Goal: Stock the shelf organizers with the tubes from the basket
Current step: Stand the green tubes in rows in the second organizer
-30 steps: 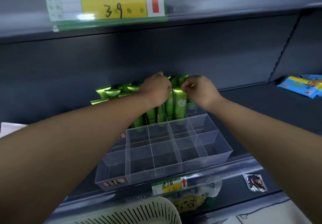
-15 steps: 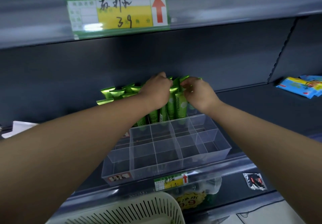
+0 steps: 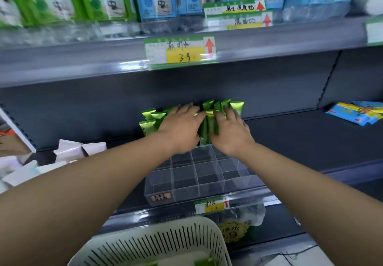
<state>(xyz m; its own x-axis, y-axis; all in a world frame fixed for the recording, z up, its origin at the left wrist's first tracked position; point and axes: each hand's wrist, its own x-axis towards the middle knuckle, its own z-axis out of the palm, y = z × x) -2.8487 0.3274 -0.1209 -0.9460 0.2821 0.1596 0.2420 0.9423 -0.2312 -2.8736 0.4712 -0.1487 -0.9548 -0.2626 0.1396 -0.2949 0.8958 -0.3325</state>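
Your left grip is released, its fingers straight and laid flat against the green tubes. Your right grip is released too, fingers spread on the same cluster from the other side. The tubes are glossy metallic green with flat crimped ends up. They stand between both grips in the rear cells of a clear, gridded plastic organizer, toward the back edge of the dark shelf. A pale slotted basket sits below the front edge.
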